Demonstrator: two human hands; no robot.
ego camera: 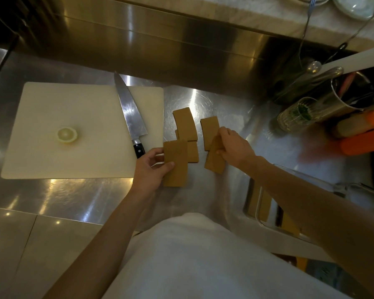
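Note:
Several flat brown cardboard sleeves lie on the steel counter (pixel 225 108). My left hand (pixel 150 171) grips one sleeve (pixel 175 167) by its left edge, thumb on top. A second sleeve (pixel 214 160), tilted, is pinched at its upper end by my right hand (pixel 235 146). Behind it lies another sleeve (pixel 209 130). Two more sleeves (pixel 185 124) lie overlapped further back, one partly hidden under the one in my left hand.
A white cutting board (pixel 73 117) on the left carries a lemon end (pixel 67 134) and a chef's knife (pixel 129 113). At right stand a glass (pixel 296 114), a metal utensil holder (pixel 350 93) and orange containers (pixel 363 141). A wire rack (pixel 266 212) holds more cardboard.

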